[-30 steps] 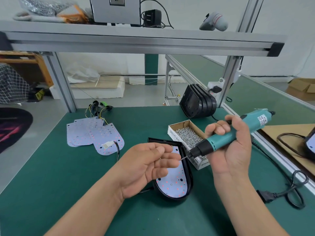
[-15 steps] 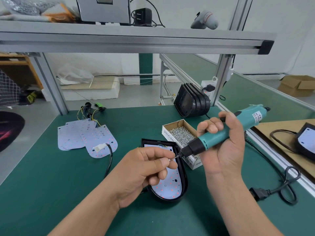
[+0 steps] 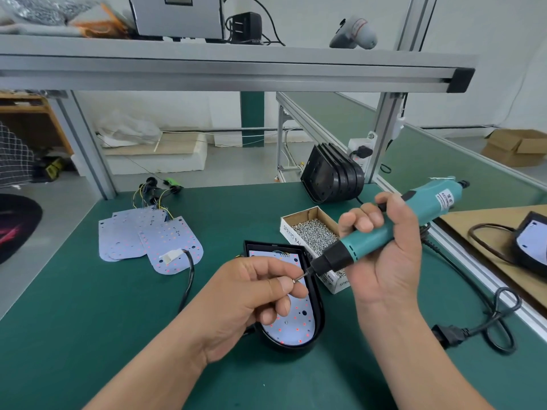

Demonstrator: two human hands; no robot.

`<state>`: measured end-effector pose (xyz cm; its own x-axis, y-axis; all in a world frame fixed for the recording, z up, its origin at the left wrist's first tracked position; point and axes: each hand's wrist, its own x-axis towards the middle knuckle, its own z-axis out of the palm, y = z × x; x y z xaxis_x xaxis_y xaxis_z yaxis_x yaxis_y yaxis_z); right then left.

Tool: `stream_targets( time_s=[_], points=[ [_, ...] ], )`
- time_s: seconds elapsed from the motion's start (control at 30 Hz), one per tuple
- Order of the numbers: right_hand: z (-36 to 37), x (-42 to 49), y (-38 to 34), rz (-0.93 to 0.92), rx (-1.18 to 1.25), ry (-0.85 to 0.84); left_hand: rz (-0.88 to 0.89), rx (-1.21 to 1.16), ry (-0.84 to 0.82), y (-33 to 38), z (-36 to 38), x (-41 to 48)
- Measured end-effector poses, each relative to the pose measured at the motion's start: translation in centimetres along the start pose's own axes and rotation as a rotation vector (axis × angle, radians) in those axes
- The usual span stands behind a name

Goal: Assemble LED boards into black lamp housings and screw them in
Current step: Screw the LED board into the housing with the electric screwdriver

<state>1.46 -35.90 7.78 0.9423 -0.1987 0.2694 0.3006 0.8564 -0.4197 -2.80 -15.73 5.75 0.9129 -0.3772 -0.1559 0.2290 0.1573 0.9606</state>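
A black lamp housing [image 3: 318, 309] lies on the green table with a white LED board [image 3: 291, 328] seated in it. Above it my left hand [image 3: 251, 300] pinches a small screw [image 3: 295, 280] between thumb and forefinger. My right hand [image 3: 381, 250] grips a teal electric screwdriver [image 3: 384, 235], tilted down to the left, its bit tip touching the screw. A cardboard box of screws [image 3: 315, 233] stands just behind the housing. Loose LED boards [image 3: 148, 238] with wires lie at the left. A stack of black housings [image 3: 333, 179] stands at the back.
A black power cord and plug [image 3: 473, 329] loop on the table at the right. A finished lamp [image 3: 529, 244] with a cable rests on a brown board at the far right. An aluminium shelf beam [image 3: 236, 72] spans overhead on upright posts.
My left hand's fingers closed from half-open into a pinch on the screw, and the screwdriver's bit tip came down to meet it. The view shifted slightly.
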Motion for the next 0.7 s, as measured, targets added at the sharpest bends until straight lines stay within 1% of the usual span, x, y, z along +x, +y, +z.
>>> stream_targets(
  time_s=[0.23, 0.4, 0.53, 0.7],
  points=[
    [-0.18, -0.04, 0.26, 0.004, -0.060, -0.038, 0.057, 0.056, 0.066, -0.39, 0.20, 0.12],
    [-0.49, 0.03, 0.58, 0.012, -0.034, 0.010, 0.082, 0.091, 0.089, -0.54, 0.12, 0.25],
    [-0.67, 0.15, 0.65, 0.017, 0.007, 0.089, 0.093, 0.100, 0.084, -0.63, 0.01, 0.26],
    [-0.73, 0.16, 0.69, 0.015, 0.026, 0.153, 0.071, 0.097, 0.092, -0.41, 0.04, 0.23]
  ],
)
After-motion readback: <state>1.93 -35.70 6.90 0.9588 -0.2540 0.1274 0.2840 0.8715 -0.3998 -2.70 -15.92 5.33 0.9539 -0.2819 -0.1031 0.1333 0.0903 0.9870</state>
